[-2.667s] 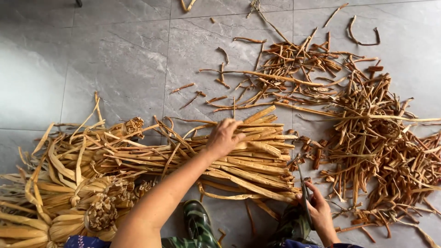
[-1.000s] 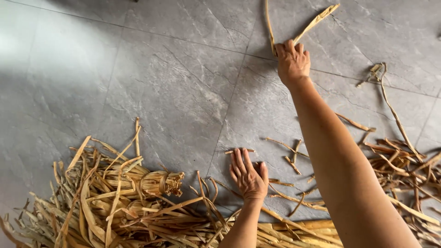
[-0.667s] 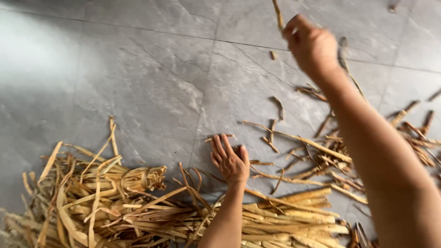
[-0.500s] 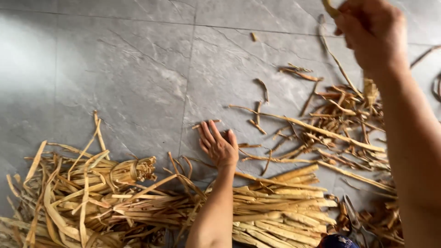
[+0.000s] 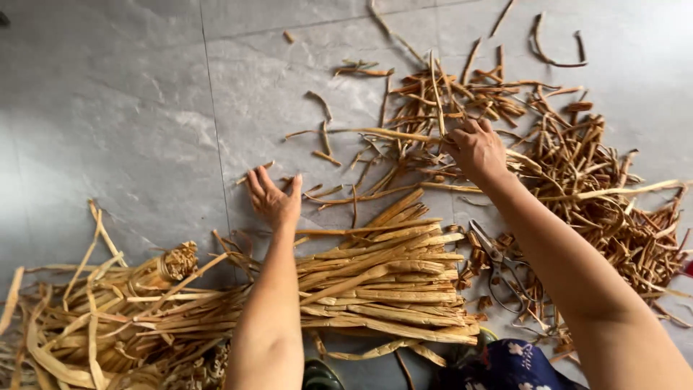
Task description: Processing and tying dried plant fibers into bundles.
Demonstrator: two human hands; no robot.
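Note:
My left hand [image 5: 274,198] lies flat on the grey tiled floor [image 5: 130,108], fingers spread, just above a neat bundle of pale dried plant strips [image 5: 382,285]. It holds nothing. My right hand [image 5: 476,148] reaches out over a scattered heap of thin brown dried strips [image 5: 599,180]. Its fingers are curled down on a long thin strip [image 5: 361,133] that runs leftward from the hand across the floor.
A loose tangle of pale dried strips [image 5: 108,318] spreads at the lower left. Dark scissors [image 5: 505,267] lie between the bundle and the brown heap. Blue flowered cloth [image 5: 505,365] shows at the bottom edge. Stray curled pieces [image 5: 556,54] dot the far floor.
My right hand, raised high with a strip before, has come down onto the brown heap. My left hand stays flat on the floor by the bundle. The view has swung right.

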